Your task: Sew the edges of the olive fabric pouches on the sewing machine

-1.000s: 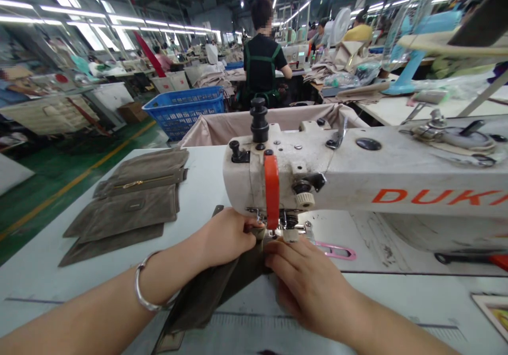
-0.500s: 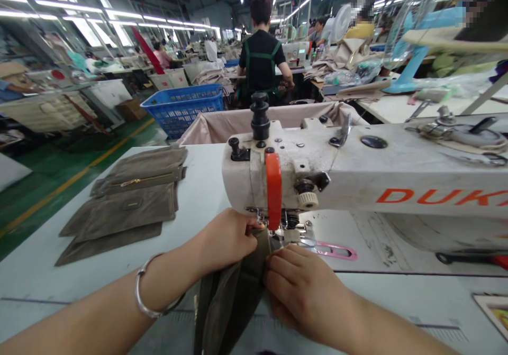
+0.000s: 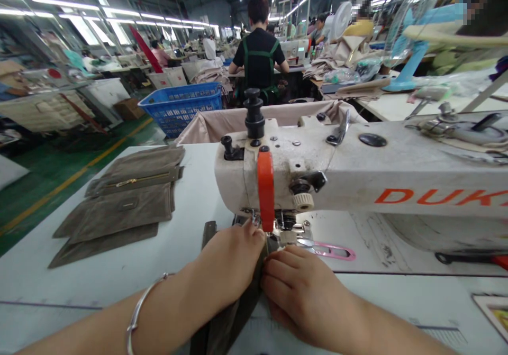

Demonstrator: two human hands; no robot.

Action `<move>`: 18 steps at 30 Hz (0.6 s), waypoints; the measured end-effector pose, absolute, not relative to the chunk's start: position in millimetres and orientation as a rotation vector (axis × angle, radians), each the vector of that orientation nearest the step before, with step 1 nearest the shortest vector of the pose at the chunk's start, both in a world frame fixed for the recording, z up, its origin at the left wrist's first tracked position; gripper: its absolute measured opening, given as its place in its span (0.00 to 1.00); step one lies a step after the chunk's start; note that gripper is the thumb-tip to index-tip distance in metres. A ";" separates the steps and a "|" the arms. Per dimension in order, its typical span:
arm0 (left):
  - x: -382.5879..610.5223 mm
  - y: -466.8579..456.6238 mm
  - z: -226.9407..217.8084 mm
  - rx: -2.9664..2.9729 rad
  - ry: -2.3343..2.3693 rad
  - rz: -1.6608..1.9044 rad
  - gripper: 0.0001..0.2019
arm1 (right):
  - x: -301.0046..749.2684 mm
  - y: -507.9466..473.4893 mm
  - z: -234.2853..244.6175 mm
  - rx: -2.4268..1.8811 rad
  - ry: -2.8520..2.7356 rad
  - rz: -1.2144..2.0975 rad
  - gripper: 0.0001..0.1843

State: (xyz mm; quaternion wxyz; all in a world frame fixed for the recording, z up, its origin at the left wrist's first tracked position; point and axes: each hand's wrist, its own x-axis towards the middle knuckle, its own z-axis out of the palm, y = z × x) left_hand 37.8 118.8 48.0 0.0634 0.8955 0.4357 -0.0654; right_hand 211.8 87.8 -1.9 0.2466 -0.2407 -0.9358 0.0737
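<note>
A dark olive fabric piece point(image 3: 224, 328) runs from the near table edge up under the head of a white sewing machine point(image 3: 337, 156). My left hand point(image 3: 234, 260), a silver bangle on its wrist, is closed on the fabric, fingertips close to the needle area. Just right of it, my right hand point(image 3: 299, 291) grips the fabric's right edge with curled fingers. Part of the cloth shows beyond my left hand. An orange guard point(image 3: 265, 188) covers the front of the machine head. The needle and the seam are hidden.
Pink-handled thread snips point(image 3: 333, 251) lie on the machine bed by my right hand. Olive zippered fabric pieces point(image 3: 123, 207) are stacked at the left. Behind the machine are a cloth-lined bin point(image 3: 206, 125), a blue basket point(image 3: 182, 106) and a seated person point(image 3: 260, 53).
My left hand has moved right and forward toward the needle area, and part of the fabric now shows beyond it. My right hand stays nearly in place. The person ahead has shifted their arms.
</note>
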 end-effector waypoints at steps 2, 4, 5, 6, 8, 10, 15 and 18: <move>42.8 114.9 45.4 2.735 1.288 -0.249 0.15 | 211.8 87.5 -0.8 -0.655 -2.549 0.189 0.05; 46.3 112.7 43.1 2.741 1.278 -0.262 0.15 | 211.6 87.0 0.5 -0.651 -2.537 0.184 0.05; 47.4 112.6 42.0 2.734 1.279 -0.254 0.15 | 211.5 86.9 1.0 -0.650 -2.535 0.185 0.05; 48.3 112.9 41.0 2.726 1.282 -0.242 0.14 | 211.4 86.9 1.3 -0.649 -2.538 0.189 0.05; 49.6 114.8 39.9 2.711 1.292 -0.225 0.13 | 211.6 87.2 1.0 -0.653 -2.550 0.201 0.06; 49.1 116.8 41.3 2.698 1.314 -0.203 0.13 | 212.1 87.6 -0.1 -0.661 -2.559 0.223 0.06; 19.6 109.8 52.9 2.532 1.389 0.122 0.11 | 214.7 87.1 -2.1 -0.718 -2.549 0.336 0.04; -18.1 93.5 44.7 2.398 1.653 0.456 0.14 | 215.9 86.3 -1.1 -0.753 -2.532 0.414 0.05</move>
